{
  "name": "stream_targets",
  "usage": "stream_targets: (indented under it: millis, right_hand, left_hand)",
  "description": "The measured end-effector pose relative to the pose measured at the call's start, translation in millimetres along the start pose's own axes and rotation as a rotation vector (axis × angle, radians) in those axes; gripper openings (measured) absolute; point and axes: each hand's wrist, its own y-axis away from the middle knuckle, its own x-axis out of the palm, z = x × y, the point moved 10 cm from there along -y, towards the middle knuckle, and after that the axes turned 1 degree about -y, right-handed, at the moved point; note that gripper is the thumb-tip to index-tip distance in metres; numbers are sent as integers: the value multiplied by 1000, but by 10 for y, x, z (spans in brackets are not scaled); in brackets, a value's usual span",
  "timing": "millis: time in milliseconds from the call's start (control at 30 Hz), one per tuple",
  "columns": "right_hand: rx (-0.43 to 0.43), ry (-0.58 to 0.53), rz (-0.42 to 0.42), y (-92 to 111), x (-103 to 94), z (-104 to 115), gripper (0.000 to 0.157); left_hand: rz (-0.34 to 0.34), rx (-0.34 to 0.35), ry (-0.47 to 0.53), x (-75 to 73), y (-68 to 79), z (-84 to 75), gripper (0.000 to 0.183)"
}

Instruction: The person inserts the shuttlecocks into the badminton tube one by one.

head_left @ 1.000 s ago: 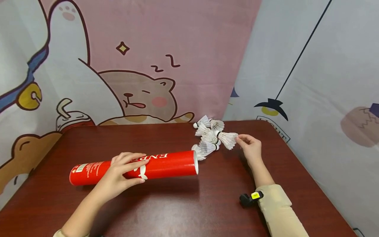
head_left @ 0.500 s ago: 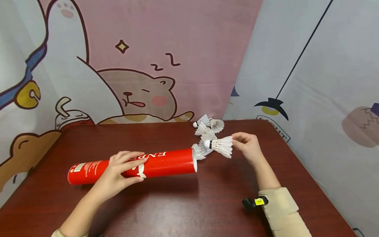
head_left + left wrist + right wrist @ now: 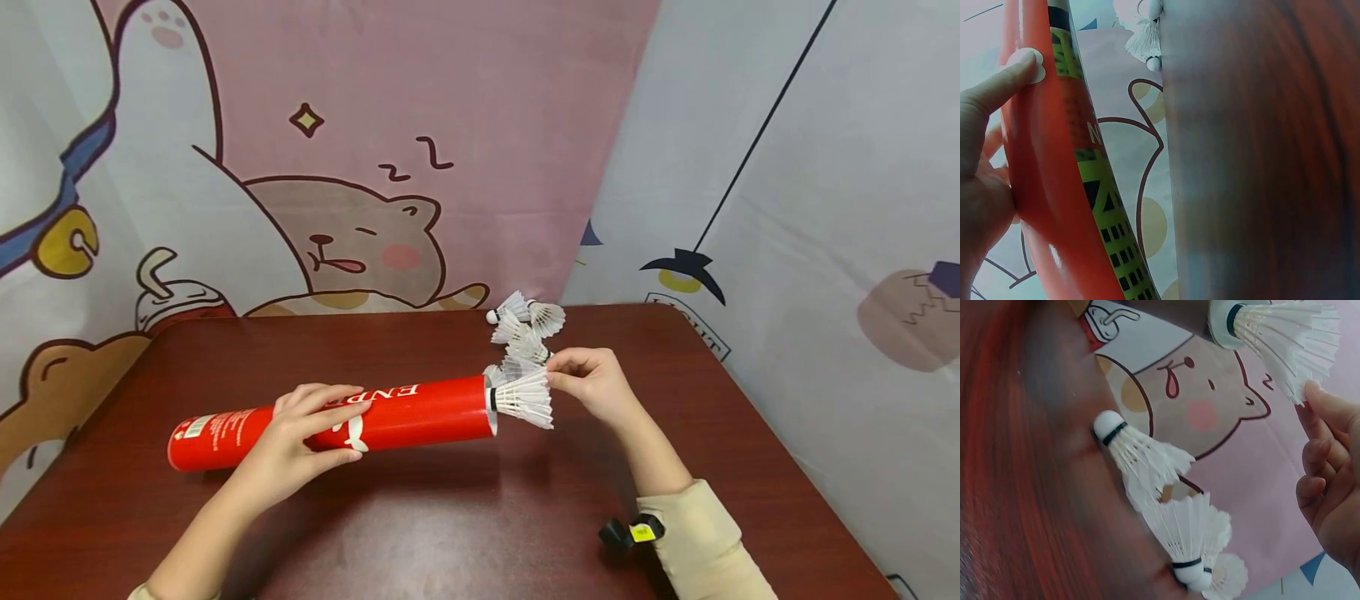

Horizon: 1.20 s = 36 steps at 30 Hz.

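A: where's the white feathered cone-shaped shuttlecock [image 3: 527, 400]?
B: just left of the right hand [image 3: 591, 385] pinching its rim, nose inside the red cylindrical cardboard-looking tube [image 3: 431, 412] the left hand [image 3: 296, 433] grips. probably light, fragile, so pinch softly

I can't make out the cork of the held shuttlecock [image 3: 525, 402], lost at the mouth of the red tube [image 3: 442, 417]. The left fingers [image 3: 341, 414] cover some lettering [image 3: 397, 394], and the small print [image 3: 227, 428] is unreadable. The piled shuttlecocks [image 3: 527, 342] overlap past counting. The left wrist view cuts off both tube ends and blurs the counter [image 3: 1272, 187].
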Motion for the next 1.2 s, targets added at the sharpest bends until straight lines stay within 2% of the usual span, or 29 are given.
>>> stream_targets:
  millis: [67, 200, 300, 567, 867, 1200]
  right_hand:
    - [11, 15, -1, 5, 45, 19, 22]
    - [11, 41, -17, 7, 71, -84, 12]
    - [6, 65, -33, 14, 98, -114, 9]
    - [24, 62, -72, 44, 247, -87, 7]
    - [70, 63, -129, 87, 344, -118, 7]
    - [8, 71, -151, 137, 498, -62, 7]
  left_hand:
    - [-1, 3, 2, -1, -3, -6, 63]
    - [0, 3, 1, -2, 0, -6, 61]
    - [3, 2, 0, 1, 4, -5, 61]
    - [3, -3, -4, 1, 2, -10, 66]
    - [5, -4, 2, -1, 0, -13, 61]
    - [12, 2, 10, 10, 4, -14, 57]
